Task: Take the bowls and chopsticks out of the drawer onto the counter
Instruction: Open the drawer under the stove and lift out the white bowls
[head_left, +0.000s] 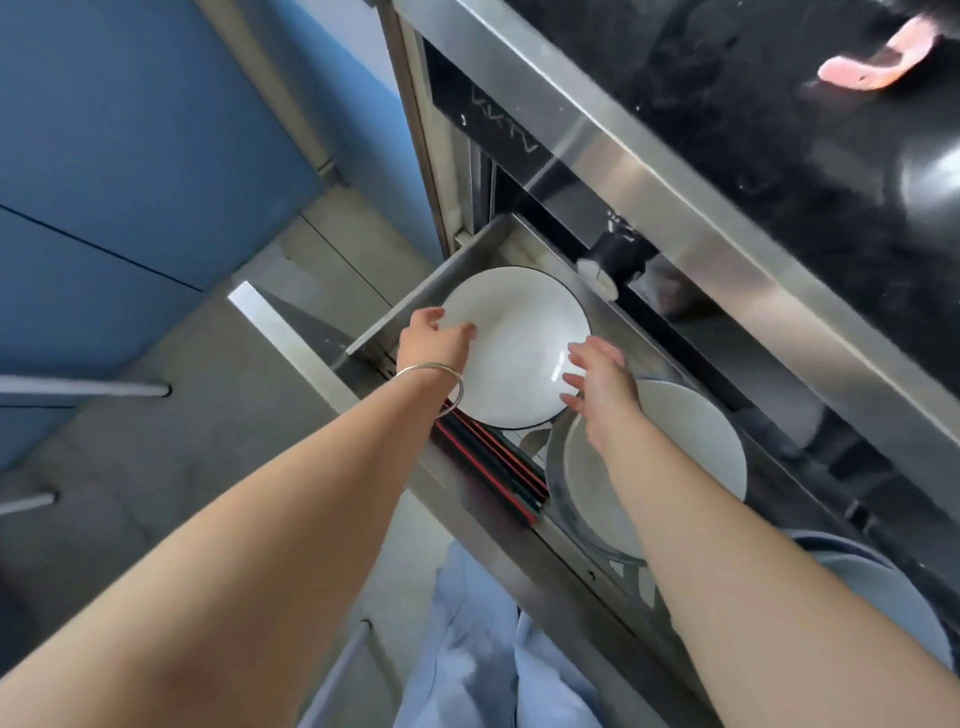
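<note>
We see a white bowl (519, 348) with a thin dark rim in the far end of the open steel drawer (415, 301). Our left hand (434, 340) clasps its left rim, thumb inside and fingers over the edge. Our right hand (597, 387) has its fingers spread against the right rim; we cannot tell whether they grip it. A bangle (441, 376) circles the left wrist. A second bowl (696, 441), pale and nested in a glass-like dish, sits nearer us, partly hidden by the right forearm. Dark chopsticks (498, 467) with red stripes lie along the drawer's left side, their far ends hidden under the first bowl. The glossy black counter (753, 119) above holds a blurred pink thing (878, 57). Blue cabinets (130, 156) and grey floor lie left.
</note>
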